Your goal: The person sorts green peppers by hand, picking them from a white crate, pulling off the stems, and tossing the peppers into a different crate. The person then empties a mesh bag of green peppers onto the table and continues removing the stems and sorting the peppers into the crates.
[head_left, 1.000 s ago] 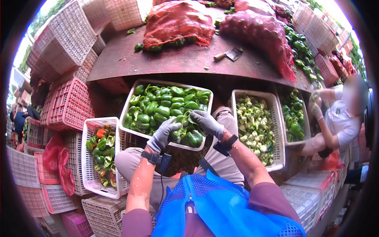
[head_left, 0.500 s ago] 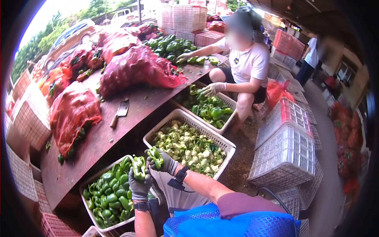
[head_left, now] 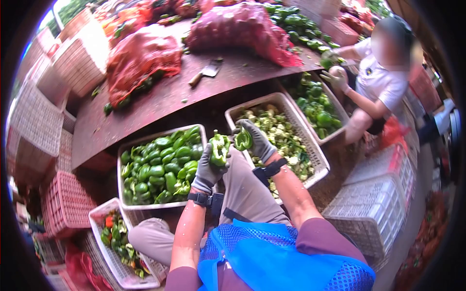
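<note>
My left hand (head_left: 208,169), in a grey glove, grips a torn-open green pepper half (head_left: 219,148) above my lap. My right hand (head_left: 258,140), also gloved, holds the other green pepper piece (head_left: 243,139) just over the near edge of a white crate of pepper cores and scraps (head_left: 318,157). A white crate of whole green peppers (head_left: 121,186) sits to the left of my hands. Both wrists wear black straps.
A co-worker in a white shirt (head_left: 378,82) sits at the right over another pepper crate (head_left: 340,114). A cleaver (head_left: 206,72) and red mesh sacks (head_left: 141,58) lie on the brown table. Stacked baskets stand left and right; a crate of mixed peppers (head_left: 104,252) is at lower left.
The view has swung back to the left and down. My hands stay on the two pepper pieces, and my right hand has moved over the scrap crate's edge.
</note>
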Demonstrator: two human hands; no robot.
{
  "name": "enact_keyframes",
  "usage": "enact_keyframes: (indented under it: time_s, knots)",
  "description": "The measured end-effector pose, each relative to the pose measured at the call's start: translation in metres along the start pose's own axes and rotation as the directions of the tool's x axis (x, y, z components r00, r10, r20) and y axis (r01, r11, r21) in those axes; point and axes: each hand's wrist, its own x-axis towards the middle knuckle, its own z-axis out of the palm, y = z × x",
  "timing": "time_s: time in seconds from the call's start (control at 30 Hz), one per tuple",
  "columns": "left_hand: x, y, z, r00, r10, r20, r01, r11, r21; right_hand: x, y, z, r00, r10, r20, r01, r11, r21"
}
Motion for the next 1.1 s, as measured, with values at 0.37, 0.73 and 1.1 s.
enact_keyframes:
  time_s: [0.37, 0.73, 1.1]
  knots:
    - [-0.035, 0.016, 0.014, 0.99, 0.135, 0.042, -0.129, 0.749, 0.65, -0.028, 0.007, 0.086, 0.88, -0.117, 0.46, 0.353, -0.488, -0.798]
    - [-0.025, 0.005, 0.023, 0.998, -0.019, 0.055, -0.01, 0.873, 0.488, -0.043, 0.027, 0.05, 0.955, -0.185, -0.23, -0.004, 0.77, -0.638]
    - [-0.019, -0.024, -0.02, 0.988, 0.047, 0.147, -0.122, 0.819, 0.56, -0.003, 0.006, -0.057, 0.862, -0.498, -0.095, 0.032, 0.241, -0.97]
